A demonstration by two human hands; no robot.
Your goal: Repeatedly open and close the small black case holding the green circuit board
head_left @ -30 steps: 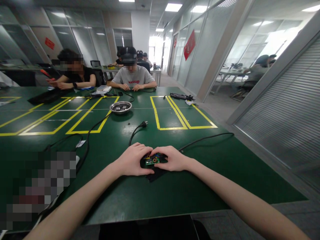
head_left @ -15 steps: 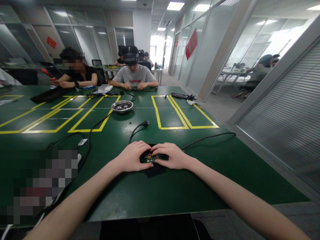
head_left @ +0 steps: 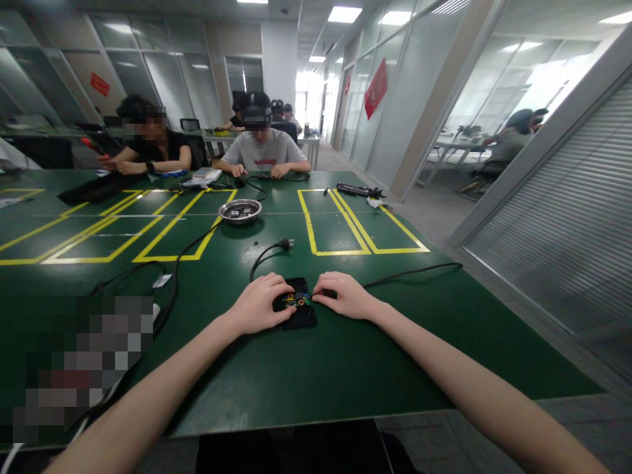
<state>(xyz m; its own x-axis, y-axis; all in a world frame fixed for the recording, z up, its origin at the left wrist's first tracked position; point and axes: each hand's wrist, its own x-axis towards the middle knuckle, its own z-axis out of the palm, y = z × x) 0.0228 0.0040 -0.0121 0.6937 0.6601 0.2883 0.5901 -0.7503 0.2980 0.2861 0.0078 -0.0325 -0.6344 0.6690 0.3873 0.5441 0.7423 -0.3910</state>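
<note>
Near the middle of the green table point(head_left: 375, 368) lies an opened black plastic case point(head_left: 305, 320), with a small circuit board point(head_left: 299, 302) carrying copper-coloured coils showing in it. My left hand point(head_left: 259, 306) is closed around the left side of the board and case, fingers on the far side and thumb on the near side. Just right of the case, my right hand point(head_left: 345, 297) pinches the end of a black cable point(head_left: 409, 271) that runs off to the right. Behind the left hand, a second black cord ends in a plug point(head_left: 286, 244).
A metal bowl point(head_left: 240, 210) with metal parts stands farther back. Yellow tape marks the table, and a dark folded tool point(head_left: 359, 191) lies at the back right. A blurred-out item point(head_left: 93, 362) and cords lie at left. Two people point(head_left: 264, 145) work across the table.
My right hand has moved right, off the board, to the cable end. My left hand has stayed on the board's left side. More of the case and board is now visible.
</note>
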